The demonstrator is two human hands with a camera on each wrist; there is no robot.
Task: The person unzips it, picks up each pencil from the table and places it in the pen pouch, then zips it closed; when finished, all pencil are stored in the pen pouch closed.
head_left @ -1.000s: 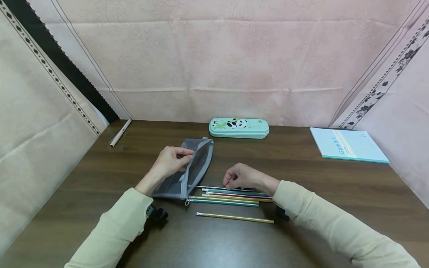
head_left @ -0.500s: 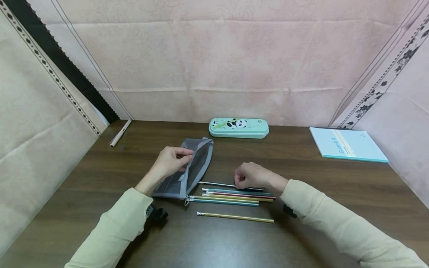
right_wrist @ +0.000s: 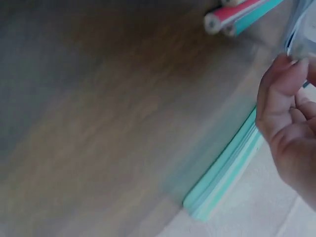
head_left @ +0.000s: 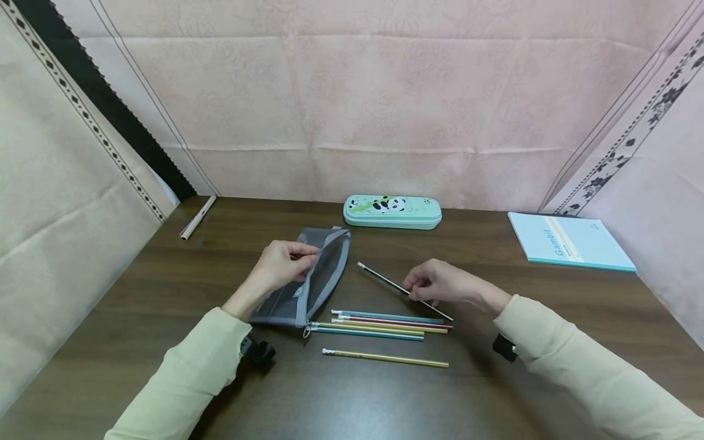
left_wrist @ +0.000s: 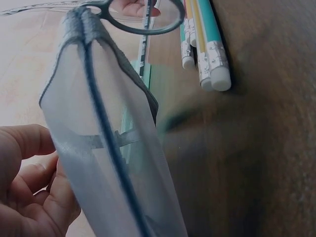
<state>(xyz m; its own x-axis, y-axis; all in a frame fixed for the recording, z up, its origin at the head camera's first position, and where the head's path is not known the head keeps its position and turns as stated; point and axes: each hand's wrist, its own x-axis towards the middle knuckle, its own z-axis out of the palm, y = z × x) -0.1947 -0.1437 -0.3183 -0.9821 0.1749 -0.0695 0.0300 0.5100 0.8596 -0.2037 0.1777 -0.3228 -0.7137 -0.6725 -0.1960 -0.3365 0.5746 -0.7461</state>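
My left hand (head_left: 287, 264) pinches the edge of a grey mesh zip pouch (head_left: 330, 269), whose mouth gapes toward the right. In the left wrist view the curled fingers sit at the side of the see-through pouch (left_wrist: 118, 163). My right hand (head_left: 445, 282) pinches a black-and-white striped pencil (head_left: 385, 279) near its middle, its eraser end pointing up and left toward the pouch. Below it several pencils (head_left: 379, 326) in teal, red and gold lie side by side, some ends right at the pouch's zip pull (head_left: 307, 330). One gold pencil (head_left: 385, 359) lies apart, nearer me.
A mint pencil case (head_left: 392, 219) with a panda print stands at the back of the wooden table. Light blue notebook (head_left: 572, 241) at the back right; white pen-like stick (head_left: 198, 218) at the back left. Cloth walls (head_left: 385, 110) enclose the table.
My right hand has moved right and lifted the striped pencil out from beside the other pencils, so it now slants. The left hand and pouch have stayed in place.
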